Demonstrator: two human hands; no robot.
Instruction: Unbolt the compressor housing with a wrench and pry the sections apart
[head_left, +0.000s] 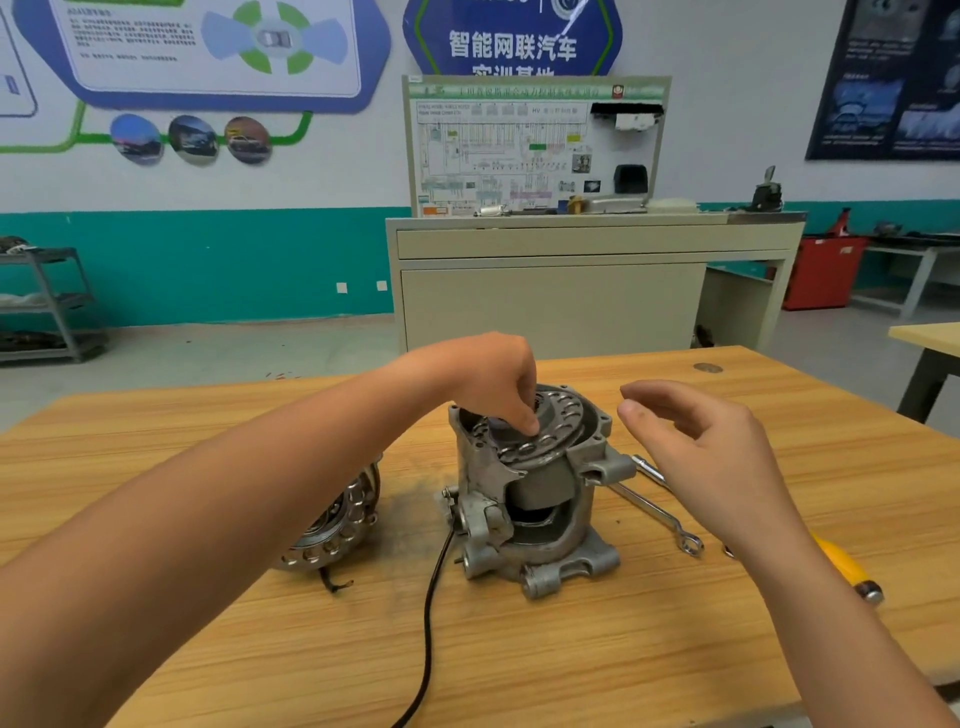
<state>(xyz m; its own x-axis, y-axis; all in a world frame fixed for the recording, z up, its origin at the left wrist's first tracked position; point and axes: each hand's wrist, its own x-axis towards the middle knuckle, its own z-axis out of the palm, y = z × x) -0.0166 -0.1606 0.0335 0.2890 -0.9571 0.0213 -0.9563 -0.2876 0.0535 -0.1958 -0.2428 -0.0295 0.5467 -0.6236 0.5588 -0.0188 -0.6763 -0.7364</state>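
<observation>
2 hands (493, 384) (696, 447), 1 housing (540, 499), 1 detached section (332, 525), 1 screwdriver (841, 564).

Only one view here: a wide-angle camera worn on the person's head, facing forward and tilted down over the wooden table (649, 649). It sits close, with the compressor housing (540, 499) just below centre. The wiring-diagram board (519, 150) stands well back at 12 o'clock.
</observation>
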